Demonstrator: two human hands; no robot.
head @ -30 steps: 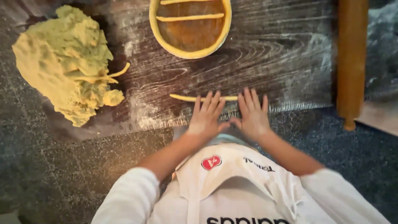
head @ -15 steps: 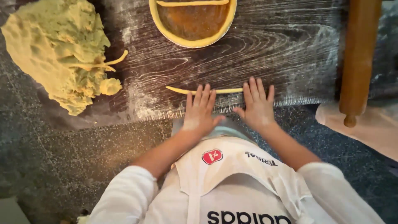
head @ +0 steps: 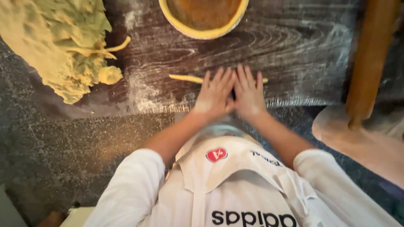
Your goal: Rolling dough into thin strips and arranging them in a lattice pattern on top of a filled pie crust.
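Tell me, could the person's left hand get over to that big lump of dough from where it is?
Probably yes. The left hand lies flat on the thin dough rope, and only bare floured board lies between it and the dough mound; nothing blocks the way.

At your upper left lies a large, rough mound of yellow dough (head: 50, 42), with a thin strand and a small ball of dough (head: 110, 75) at its right edge. At top centre you see a round pan (head: 202, 31) lined with yellow dough, its filling brown. A wooden rolling pin (head: 370, 59) stands along your right. All rest on a dark, floured wooden board (head: 303, 50) set upon the speckled counter (head: 63, 147).
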